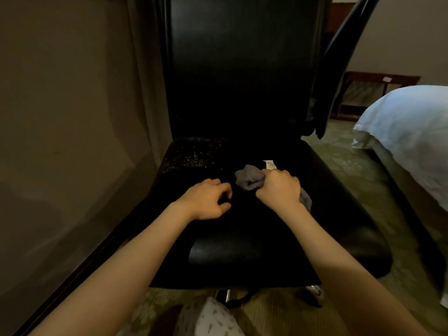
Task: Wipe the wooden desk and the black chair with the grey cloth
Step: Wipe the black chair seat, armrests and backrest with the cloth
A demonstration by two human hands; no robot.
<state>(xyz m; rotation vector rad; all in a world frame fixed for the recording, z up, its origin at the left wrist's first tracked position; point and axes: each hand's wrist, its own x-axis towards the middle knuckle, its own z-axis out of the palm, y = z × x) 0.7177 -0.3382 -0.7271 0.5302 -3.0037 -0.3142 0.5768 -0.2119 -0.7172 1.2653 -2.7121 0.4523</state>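
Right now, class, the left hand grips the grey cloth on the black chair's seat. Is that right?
No. In the head view the right hand grips the grey cloth on the seat of the black chair; the left hand holds nothing.

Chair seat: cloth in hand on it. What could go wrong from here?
1. The grey cloth is bunched in the right hand, so little of it meets the black chair seat; strips may go unwiped.
2. The speckled patch at the seat's rear left could be missed, or swept onto the carpet.
3. The chair may turn on its metal post under a push; the left hand grips nothing to steady it.
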